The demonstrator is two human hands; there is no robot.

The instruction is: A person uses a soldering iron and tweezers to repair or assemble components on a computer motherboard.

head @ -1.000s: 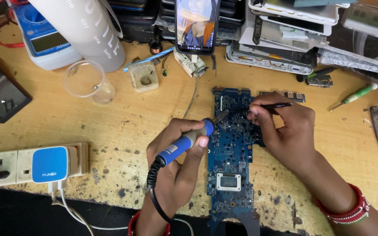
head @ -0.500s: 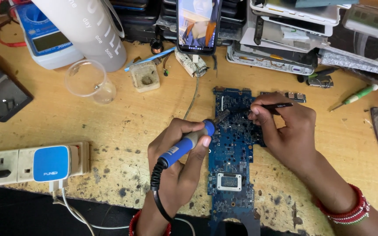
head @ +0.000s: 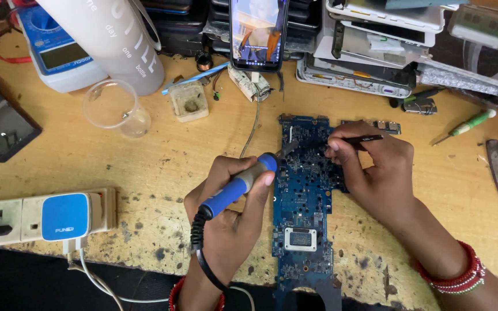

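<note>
Little has changed since half a second ago: both hands sit where they did, and the view has only shifted a touch.

The wooden surface, stained and scuffed, fills most of the frame. One white bottle lies at the upper left, partly covering one blue-and-white meter. A stack of flat casings and boards crowds the upper right. One long blue circuit board lies upright in the centre, running down to the bottom edge.

The left hand, lower centre, is closed around one blue-handled soldering iron, whose tip meets the upper left part of the board; its black cord curls down over the wrist. The right hand, right of centre, rests on the board's upper right edge and hides that part of it, its fingers pinched on one thin black tool that points left onto the board.

One white socket strip with a blue charger sits at the lower left. One phone stands at the top centre with its screen lit. One clear cup lies near the bottle, one small beige block beside it. One green-handled screwdriver lies at the right. Red bangles ring the right wrist.
</note>
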